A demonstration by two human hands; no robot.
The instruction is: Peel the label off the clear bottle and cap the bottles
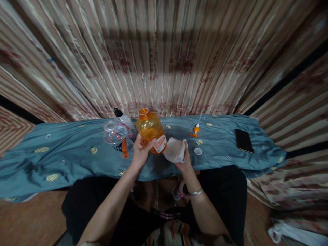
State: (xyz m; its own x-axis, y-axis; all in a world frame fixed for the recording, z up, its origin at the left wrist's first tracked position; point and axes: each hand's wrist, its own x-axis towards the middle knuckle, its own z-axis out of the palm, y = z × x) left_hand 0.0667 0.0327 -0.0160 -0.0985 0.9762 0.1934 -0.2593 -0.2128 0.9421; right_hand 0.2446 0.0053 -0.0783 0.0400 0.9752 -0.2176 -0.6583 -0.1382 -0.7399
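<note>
My left hand [141, 150] is wrapped round the lower side of an orange see-through bottle [151, 128]. The bottle leans with its uncapped neck up and away from me, and a white label shows low on its right side. In my right hand [185, 160] is a white cloth [175, 149], held just right of the bottle's base; a small gap or light contact between them I cannot tell. An orange pump top [196, 130] with a pale tube lies on the table to the right. A small white round cap [197, 151] sits nearer my right hand.
Left of the bottle stand a clear plastic container [110, 131] with an orange tag and a clear bottle with a black pump [118, 112]. A black phone [243, 140] lies at the right. A teal patterned cloth [74, 147] covers the narrow table; striped curtains [159, 68] hang behind.
</note>
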